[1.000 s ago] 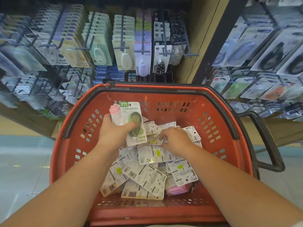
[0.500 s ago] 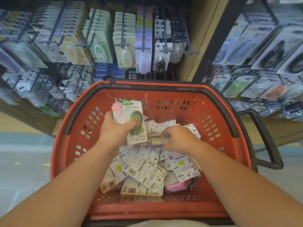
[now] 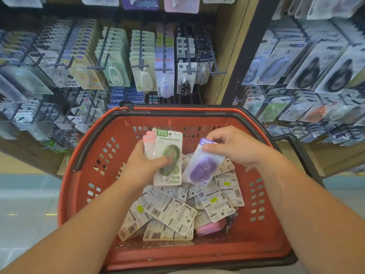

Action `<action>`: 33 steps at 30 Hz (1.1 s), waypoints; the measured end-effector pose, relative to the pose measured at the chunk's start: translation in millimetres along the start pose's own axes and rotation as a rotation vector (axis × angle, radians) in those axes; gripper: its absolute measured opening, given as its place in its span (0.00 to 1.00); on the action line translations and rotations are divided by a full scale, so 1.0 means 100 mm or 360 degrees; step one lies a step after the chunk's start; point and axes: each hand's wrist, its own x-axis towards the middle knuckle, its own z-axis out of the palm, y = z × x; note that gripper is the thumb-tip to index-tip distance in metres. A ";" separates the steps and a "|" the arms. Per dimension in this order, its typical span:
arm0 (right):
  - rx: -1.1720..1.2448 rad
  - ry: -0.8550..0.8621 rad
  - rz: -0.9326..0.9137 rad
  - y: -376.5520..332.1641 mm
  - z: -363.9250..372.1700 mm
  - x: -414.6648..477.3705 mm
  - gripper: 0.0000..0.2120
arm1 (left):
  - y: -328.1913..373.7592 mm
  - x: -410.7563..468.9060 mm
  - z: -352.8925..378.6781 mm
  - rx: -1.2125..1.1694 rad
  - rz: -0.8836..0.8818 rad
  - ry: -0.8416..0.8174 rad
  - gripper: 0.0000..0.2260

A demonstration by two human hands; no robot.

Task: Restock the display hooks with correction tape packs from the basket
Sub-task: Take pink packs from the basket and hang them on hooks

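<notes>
right hand [image 3: 235, 148] pinches purple pack [image 3: 201, 169] over basket [image 3: 83, 186].

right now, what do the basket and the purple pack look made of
Basket: looks like moulded orange-red plastic, matte, with slotted walls. Purple pack: probably printed card under a clear plastic blister, glossy where it catches light.

Perforated glossy red plastic basket [image 3: 266, 224]
</notes>
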 end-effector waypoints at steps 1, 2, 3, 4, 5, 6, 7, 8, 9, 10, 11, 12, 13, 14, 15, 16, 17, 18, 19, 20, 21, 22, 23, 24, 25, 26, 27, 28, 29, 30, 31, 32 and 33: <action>-0.0027 -0.0032 -0.0001 -0.03 -0.03 -0.01 0.07 | 0.01 -0.02 0.02 -0.0002 0.0025 -0.0041 0.31; -0.0037 -0.0044 -0.0011 -0.05 -0.04 -0.01 0.08 | 0.02 -0.04 0.03 0.0004 0.0051 -0.0088 0.32; -0.0029 -0.0051 -0.0025 -0.08 -0.05 -0.01 0.08 | 0.04 -0.04 0.05 0.0011 0.0074 -0.0141 0.32; 0.0011 -0.0057 -0.0032 -0.09 -0.04 0.00 0.08 | 0.04 -0.06 0.06 0.0007 0.0090 -0.0183 0.32; 0.0069 -0.0052 -0.0032 -0.12 -0.02 0.00 0.08 | 0.06 -0.08 0.08 -0.0001 0.0110 -0.0221 0.33; 0.0118 -0.0048 -0.0018 -0.14 0.00 0.01 0.08 | 0.08 -0.11 0.09 -0.0016 0.0127 -0.0255 0.34; 0.0124 -0.0028 -0.0002 -0.15 0.04 0.03 0.08 | 0.08 -0.12 0.10 -0.0036 0.0126 -0.0281 0.35; 0.0094 0.0036 0.0003 -0.15 0.08 0.06 0.09 | 0.08 -0.13 0.12 -0.0064 0.0121 -0.0310 0.35; 0.0046 0.0137 0.0005 -0.15 0.12 0.08 0.11 | 0.07 -0.14 0.13 -0.0097 0.0106 -0.0334 0.34; 0.0007 0.0251 -0.0001 -0.14 0.17 0.11 0.13 | 0.08 -0.15 0.14 -0.0125 0.0092 -0.0352 0.33; -0.0031 0.0355 -0.0014 -0.15 0.22 0.13 0.15 | 0.09 -0.16 0.14 -0.0152 0.0088 -0.0368 0.30; -0.0052 0.0439 -0.0033 -0.17 0.28 0.16 0.17 | 0.10 -0.17 0.13 -0.0171 0.0092 -0.0389 0.28; -0.0046 0.0498 -0.0052 -0.19 0.33 0.18 0.17 | 0.11 -0.18 0.14 -0.0184 0.0105 -0.0422 0.27; -0.0019 0.0541 -0.0062 -0.20 0.39 0.20 0.18 | 0.12 -0.19 0.13 -0.0181 0.0117 -0.0446 0.28; 0.0017 0.0574 -0.0066 -0.22 0.45 0.22 0.18 | 0.12 -0.19 0.13 -0.0164 0.0123 -0.0464 0.30; 0.0054 0.0601 -0.0066 -0.23 0.50 0.24 0.18 | 0.12 -0.19 0.13 -0.0142 0.0126 -0.0466 0.32; 0.0070 0.0619 -0.0069 -0.24 0.55 0.26 0.18 | 0.11 -0.17 0.12 -0.0125 0.0129 -0.0466 0.33; 0.0069 0.0642 -0.0066 -0.24 0.59 0.28 0.17 | 0.11 -0.15 0.10 -0.0107 0.0133 -0.0456 0.32; 0.0097 0.0655 -0.0053 -0.24 0.62 0.29 0.15 | 0.10 -0.12 0.09 -0.0084 0.0136 -0.0432 0.31; 0.0192 0.0664 -0.0012 -0.23 0.61 0.30 0.13 | 0.09 -0.09 0.08 -0.0049 0.0134 -0.0390 0.29; 0.0324 0.0651 0.0064 -0.18 0.59 0.31 0.12 | 0.10 -0.06 0.07 -0.0002 0.0124 -0.0318 0.28; 0.0399 0.0614 0.0160 -0.10 0.55 0.33 0.11 | 0.09 -0.03 0.06 0.0039 0.0101 -0.0224 0.26; 0.0332 0.0554 0.0251 0.03 0.50 0.34 0.10 | 0.07 0.00 0.04 0.0059 0.0073 -0.0127 0.22; 0.0053 0.0428 0.0353 0.20 0.43 0.35 0.12 | 0.05 0.03 0.02 0.0052 0.0049 -0.0043 0.19; -0.0353 0.0208 0.0472 0.38 0.38 0.35 0.18 | 0.04 0.05 0.00 0.0032 0.0034 0.0014 0.18; -0.0763 -0.0068 0.0605 0.56 0.34 0.34 0.29 | 0.03 0.07 -0.02 0.0012 0.0012 0.0056 0.17; -0.1072 -0.0301 0.0722 0.70 0.33 0.32 0.38 | 0.02 0.08 -0.04 -0.0007 -0.0011 0.0081 0.17; -0.1258 -0.0442 0.0807 0.82 0.34 0.30 0.45 | 0.02 0.08 -0.05 -0.0021 -0.0032 0.0100 0.16; -0.1359 -0.0491 0.0838 0.91 0.36 0.29 0.48 | 0.01 0.09 -0.06 -0.0032 -0.0048 0.0108 0.15; -0.1434 -0.0466 0.0820 1.00 0.39 0.28 0.48 | 0.00 0.09 -0.06 -0.0036 -0.0061 0.0105 0.14; -0.1493 -0.0398 0.0775 1.07 0.42 0.27 0.45 | -0.01 0.10 -0.06 -0.0034 -0.0077 0.0090 0.14; -0.1550 -0.0322 0.0732 1.10 0.43 0.28 0.40 | -0.02 0.10 -0.04 -0.0029 -0.0092 0.0074 0.16; -0.1596 -0.0275 0.0703 1.11 0.43 0.29 0.35 | -0.02 0.09 -0.04 -0.0019 -0.0105 0.0068 0.18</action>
